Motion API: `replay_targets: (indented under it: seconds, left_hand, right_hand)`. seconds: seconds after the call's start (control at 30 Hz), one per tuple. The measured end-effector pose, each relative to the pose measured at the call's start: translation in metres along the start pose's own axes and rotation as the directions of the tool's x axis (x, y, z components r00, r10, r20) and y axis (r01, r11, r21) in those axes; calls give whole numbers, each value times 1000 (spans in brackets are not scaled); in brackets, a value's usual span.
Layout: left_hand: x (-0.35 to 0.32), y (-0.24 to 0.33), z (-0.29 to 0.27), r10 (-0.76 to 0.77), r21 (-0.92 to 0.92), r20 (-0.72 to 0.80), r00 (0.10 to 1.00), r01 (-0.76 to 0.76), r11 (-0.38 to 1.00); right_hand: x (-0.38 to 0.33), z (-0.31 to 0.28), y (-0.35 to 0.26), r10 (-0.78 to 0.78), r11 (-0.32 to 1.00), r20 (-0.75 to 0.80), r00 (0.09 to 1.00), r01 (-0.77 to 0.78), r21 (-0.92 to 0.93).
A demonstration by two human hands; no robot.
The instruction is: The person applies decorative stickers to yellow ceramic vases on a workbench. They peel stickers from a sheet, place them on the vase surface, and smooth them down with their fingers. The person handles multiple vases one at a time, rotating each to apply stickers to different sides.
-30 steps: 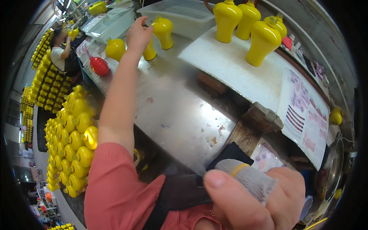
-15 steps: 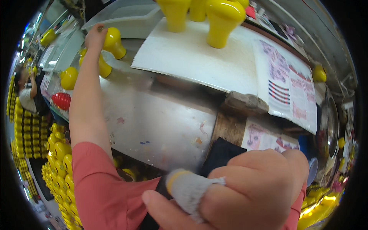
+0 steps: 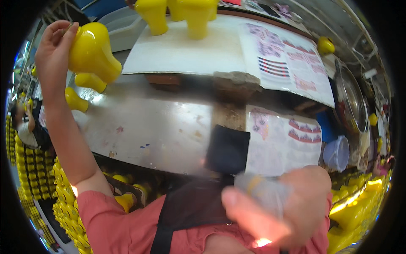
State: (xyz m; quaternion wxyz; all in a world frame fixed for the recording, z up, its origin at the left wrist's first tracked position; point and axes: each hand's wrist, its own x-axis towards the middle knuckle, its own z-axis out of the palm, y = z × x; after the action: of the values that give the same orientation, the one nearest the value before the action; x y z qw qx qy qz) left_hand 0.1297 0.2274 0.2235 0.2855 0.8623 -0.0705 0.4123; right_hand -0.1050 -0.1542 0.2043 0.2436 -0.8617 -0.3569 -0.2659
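My left hand is raised at the upper left, thumb and fingers pinched on the narrow end of a glossy yellow vase-shaped piece. This piece hangs tilted, its wider open end toward the lower right. Under it, smaller-looking yellow pieces lie on the metal bench. My right hand is close to the camera at the lower right, smeared by motion. One of its fingers wears a grey knitted sleeve with a yellow band. Whether that hand holds anything cannot be made out.
Several yellow vases stand on a raised white board. Purple-printed sheets lie on the board. A folded black cloth is on the bench. At right are a pale bucket and a round metal pan. Another person works far left.
My left hand has lifted the yellow vase off the bench and brought it left and nearer. My right hand has moved right and lower. The view has shifted too.
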Motion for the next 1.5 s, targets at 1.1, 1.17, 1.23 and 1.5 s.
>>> replay_targets:
  seconds: [1.1,1.17,1.23,1.5]
  left_hand:
    - [-293,164,148,-98,-472,861,500,855,217]
    - [-297,167,145,-101,-507,815,571,786,355]
    - [-301,168,143,-64,-533,787,613,729,429]
    - [-310,159,149,-57,-535,753,656,660,528]
  right_hand:
    - [-106,122,92,850,433,137,508,-823,367]
    - [-108,125,87,858,444,144,492,-854,270]
    - [-111,129,86,855,361,182,486,-808,464]
    - [-204,94,100,741,660,-62,669,-742,-122]
